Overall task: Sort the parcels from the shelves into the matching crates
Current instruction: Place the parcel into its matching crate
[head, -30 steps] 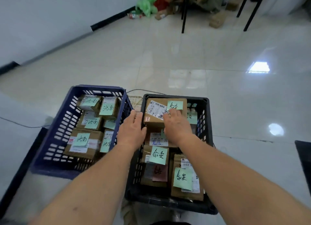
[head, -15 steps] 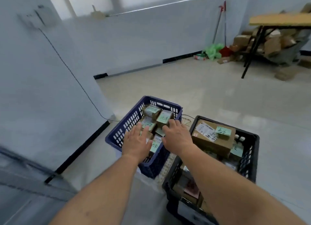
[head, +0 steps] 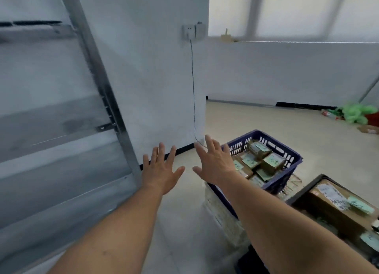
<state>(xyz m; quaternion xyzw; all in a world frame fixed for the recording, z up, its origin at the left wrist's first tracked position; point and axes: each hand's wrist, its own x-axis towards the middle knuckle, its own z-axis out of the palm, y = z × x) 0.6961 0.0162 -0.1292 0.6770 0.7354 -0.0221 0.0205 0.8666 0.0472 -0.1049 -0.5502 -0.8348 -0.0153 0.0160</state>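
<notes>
While my left hand (head: 162, 171), right hand (head: 215, 163) hang empty, fingers spread, blue crate (head: 286, 177) holds green-tagged parcels (head: 273, 163), black crate (head: 304, 189) too; shelf frame (head: 98, 72) left, cable (head: 192, 89) down wall.

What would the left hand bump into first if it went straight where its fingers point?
Probably the white wall, just right of the metal shelf post. The left hand is open and empty, and nothing shows in between, though depth is hard to judge.
</notes>
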